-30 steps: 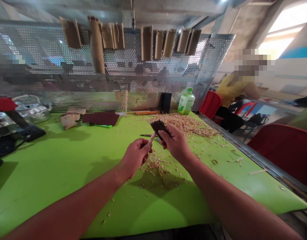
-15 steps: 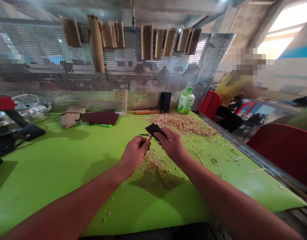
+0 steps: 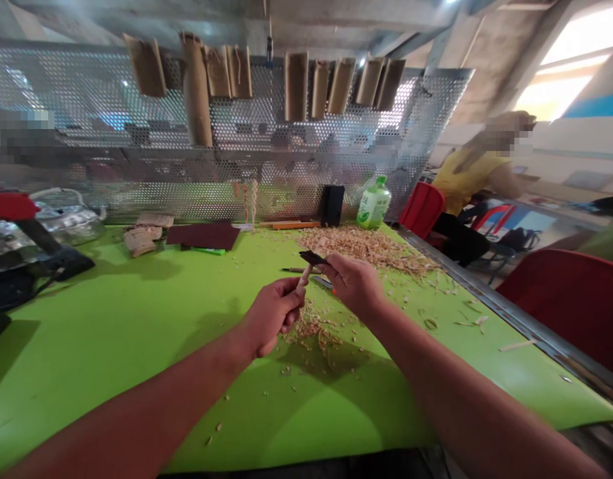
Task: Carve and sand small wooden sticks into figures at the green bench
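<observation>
A pale wooden stick [image 3: 303, 278] rises from the left hand [image 3: 272, 317], its curled fingers [image 3: 289, 307] closed around it, above the green counter [image 3: 116, 372]. A folded piece of dark sandpaper [image 3: 312, 257] sits at the stick's upper end, pinched by the right hand's [image 3: 353, 285] fingers [image 3: 336, 266]. Wood shavings [image 3: 366, 247] lie scattered just beyond and beneath both hands.

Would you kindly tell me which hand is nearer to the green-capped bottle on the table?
The right hand is nearer, in front of the bottle and slightly to its left, not touching it. The left hand is farther away, further left and closer to the person.
</observation>
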`<action>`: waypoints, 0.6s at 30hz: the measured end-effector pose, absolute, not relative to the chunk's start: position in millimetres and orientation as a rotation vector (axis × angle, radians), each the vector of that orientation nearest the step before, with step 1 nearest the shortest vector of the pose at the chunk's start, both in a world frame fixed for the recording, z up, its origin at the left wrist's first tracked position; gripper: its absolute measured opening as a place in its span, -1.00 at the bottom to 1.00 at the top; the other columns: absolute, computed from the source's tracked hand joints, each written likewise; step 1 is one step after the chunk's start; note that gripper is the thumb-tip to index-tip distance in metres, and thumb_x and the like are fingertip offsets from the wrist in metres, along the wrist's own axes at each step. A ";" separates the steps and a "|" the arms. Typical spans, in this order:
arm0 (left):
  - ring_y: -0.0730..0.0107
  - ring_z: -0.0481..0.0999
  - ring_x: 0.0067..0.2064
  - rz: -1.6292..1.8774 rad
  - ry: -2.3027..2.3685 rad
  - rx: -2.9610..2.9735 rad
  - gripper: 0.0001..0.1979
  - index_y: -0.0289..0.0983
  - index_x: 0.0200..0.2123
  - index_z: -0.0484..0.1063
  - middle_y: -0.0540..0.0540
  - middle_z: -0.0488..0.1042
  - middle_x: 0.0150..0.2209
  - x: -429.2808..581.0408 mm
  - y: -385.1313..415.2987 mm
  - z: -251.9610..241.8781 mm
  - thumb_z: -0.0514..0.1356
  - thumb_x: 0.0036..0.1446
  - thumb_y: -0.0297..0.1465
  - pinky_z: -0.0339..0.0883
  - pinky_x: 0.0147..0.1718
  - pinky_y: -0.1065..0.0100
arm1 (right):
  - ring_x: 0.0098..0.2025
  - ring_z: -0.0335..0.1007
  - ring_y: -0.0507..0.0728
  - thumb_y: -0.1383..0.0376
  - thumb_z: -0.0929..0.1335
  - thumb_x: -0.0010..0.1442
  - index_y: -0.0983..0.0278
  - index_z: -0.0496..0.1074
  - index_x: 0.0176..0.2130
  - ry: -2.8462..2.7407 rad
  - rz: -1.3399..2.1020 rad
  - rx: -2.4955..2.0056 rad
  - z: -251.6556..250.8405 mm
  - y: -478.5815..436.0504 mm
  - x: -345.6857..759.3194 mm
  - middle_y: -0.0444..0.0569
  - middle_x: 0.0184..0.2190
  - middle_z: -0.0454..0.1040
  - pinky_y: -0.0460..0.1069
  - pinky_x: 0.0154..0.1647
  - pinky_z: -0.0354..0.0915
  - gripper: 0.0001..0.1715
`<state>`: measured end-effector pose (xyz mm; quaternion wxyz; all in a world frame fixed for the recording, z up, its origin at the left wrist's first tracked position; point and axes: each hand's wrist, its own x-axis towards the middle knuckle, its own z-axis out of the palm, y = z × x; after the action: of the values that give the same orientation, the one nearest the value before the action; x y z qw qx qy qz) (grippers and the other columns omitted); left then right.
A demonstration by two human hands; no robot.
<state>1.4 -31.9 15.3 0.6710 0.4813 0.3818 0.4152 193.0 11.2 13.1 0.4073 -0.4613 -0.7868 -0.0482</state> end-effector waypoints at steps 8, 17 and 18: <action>0.67 -0.03 -0.67 0.850 0.827 1.114 -0.76 -0.29 -0.15 0.41 0.17 0.09 -0.60 8.0 -38.0 8.0 0.24 0.14 -0.29 -0.19 -0.71 0.52 | -0.59 0.11 0.01 0.10 0.19 0.34 0.21 0.33 -0.46 -2.007 -0.287 -1.219 14.2 6.1 186.0 -0.11 -0.60 0.36 -0.05 -0.53 -0.13 -0.60; 0.67 -0.08 -0.67 0.881 0.814 1.094 -0.68 -0.27 -0.04 0.39 0.18 0.04 -0.60 2.3 -35.5 13.8 0.24 0.15 -0.29 -0.21 -0.71 0.51 | -0.60 0.08 0.01 0.09 0.19 0.33 0.21 0.33 -0.47 -1.986 -0.282 -1.213 16.5 3.5 185.2 -0.11 -0.62 0.34 -0.04 -0.53 -0.14 -0.58; 0.67 -0.08 -0.67 0.881 0.820 1.105 -0.67 -0.27 -0.04 0.39 0.19 0.04 -0.60 2.6 -35.9 14.2 0.24 0.15 -0.29 -0.21 -0.71 0.51 | -0.60 0.09 0.01 0.09 0.18 0.34 0.21 0.34 -0.46 -1.979 -0.286 -1.214 16.2 3.7 185.2 -0.11 -0.62 0.34 -0.05 -0.53 -0.14 -0.58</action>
<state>2.6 -35.9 14.2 0.6845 0.4930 0.3658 0.3930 185.2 3.7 16.2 0.3904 -0.4777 -0.7789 -0.1124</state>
